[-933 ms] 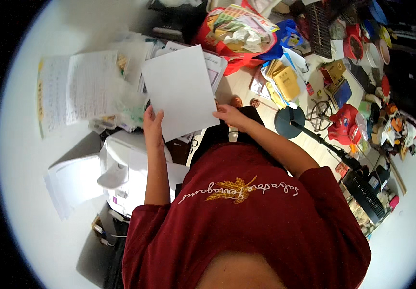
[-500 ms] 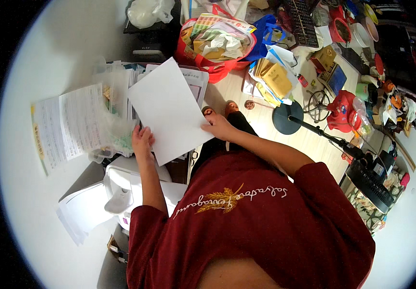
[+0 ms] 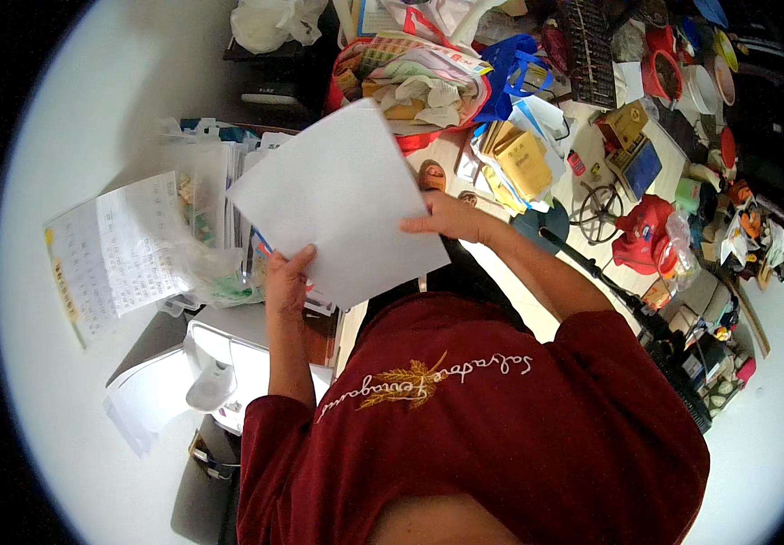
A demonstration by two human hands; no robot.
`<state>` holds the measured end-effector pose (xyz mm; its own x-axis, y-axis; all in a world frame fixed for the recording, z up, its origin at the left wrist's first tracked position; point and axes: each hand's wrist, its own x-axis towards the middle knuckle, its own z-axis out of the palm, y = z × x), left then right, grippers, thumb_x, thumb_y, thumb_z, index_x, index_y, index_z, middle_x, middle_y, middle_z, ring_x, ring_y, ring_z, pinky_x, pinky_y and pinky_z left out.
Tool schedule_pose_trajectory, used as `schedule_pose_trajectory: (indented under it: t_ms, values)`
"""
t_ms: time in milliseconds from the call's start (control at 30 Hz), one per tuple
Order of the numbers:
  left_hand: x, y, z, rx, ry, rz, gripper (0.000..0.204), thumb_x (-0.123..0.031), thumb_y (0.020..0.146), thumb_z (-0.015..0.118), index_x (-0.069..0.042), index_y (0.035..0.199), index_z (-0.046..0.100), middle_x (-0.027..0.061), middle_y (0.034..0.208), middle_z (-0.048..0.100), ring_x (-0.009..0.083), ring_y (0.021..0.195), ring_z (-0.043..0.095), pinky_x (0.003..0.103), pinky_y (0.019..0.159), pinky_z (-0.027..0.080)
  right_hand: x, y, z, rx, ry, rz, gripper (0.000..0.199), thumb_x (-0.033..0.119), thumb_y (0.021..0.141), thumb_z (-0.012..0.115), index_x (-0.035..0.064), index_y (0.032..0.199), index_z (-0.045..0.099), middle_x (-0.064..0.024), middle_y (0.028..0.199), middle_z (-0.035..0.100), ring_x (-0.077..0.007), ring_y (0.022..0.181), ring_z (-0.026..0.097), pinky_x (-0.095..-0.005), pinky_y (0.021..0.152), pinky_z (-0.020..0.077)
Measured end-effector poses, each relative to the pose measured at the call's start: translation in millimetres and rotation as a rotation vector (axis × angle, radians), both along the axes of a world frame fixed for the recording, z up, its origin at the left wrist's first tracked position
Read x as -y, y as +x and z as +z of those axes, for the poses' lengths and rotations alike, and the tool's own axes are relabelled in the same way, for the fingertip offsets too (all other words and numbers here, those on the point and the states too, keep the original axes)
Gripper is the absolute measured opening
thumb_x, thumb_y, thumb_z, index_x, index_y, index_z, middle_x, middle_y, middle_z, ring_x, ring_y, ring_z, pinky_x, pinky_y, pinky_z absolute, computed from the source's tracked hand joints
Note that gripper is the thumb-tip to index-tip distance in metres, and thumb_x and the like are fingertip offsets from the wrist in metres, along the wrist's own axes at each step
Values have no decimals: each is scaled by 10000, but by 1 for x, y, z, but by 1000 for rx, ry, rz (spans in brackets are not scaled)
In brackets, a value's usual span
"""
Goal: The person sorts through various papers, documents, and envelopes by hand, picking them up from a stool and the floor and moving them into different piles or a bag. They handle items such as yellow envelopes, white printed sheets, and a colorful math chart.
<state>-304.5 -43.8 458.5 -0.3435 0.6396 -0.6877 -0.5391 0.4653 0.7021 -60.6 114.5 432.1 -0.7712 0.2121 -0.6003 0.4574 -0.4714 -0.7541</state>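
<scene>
Head view: a left hand and right hand are clamping plain white paper by its edges, holding it raised, not set down.

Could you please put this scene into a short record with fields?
Held item: white paper, blank on its visible face
Left hand: grips its lower-left edge, thumb on top
Right hand: grips its right edge, thumb on top
Left side: printed pages; white device nearer the body
Beyond the paper: red bag stuffed with papers; blue bag beside it
Clothing: dark red shirt
</scene>
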Motion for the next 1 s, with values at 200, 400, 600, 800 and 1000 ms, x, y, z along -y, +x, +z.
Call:
schedule_pose_trajectory:
  t_ms: [200,400,600,800,1000]
  values:
    - [-80,61,-16,24,-67,-111,330,-80,783,599,12,1091,521,84,1021,591,165,910,566,276,806,440,-86,34,5,161,388,-105,518,352,737,656,-6,1099,555,-170,1067,579,-231,969,561,-325,826,445]
    - [-129,100,-51,69,14,-116,303,-159,842,567,-30,1109,508,63,1010,591,149,855,573,258,758,443,-159,98,64,432,695,-293,332,261,788,616,30,1026,607,-138,909,643,-250,770,625,-351,684,485]
    - [-166,120,-59,125,-5,-192,421,-224,832,585,-41,1189,458,77,1059,565,183,895,569,317,793,442,-180,94,93,281,1173,-78,242,215,830,555,73,1017,611,-158,927,618,-300,801,608,-333,684,481]
    - [-195,143,-51,112,76,-56,728,-208,847,549,-110,1396,81,90,1231,433,221,988,524,365,814,425,-164,41,79,114,1216,71,232,153,826,532,78,1035,598,-149,935,618,-299,842,593,-359,721,465]
    - [-211,136,-64,310,183,97,745,-98,795,527,-169,1381,73,125,1301,337,233,976,503,376,788,428,-156,10,24,322,1308,324,386,119,745,532,149,1129,520,-127,932,617,-311,837,587,-420,682,470]
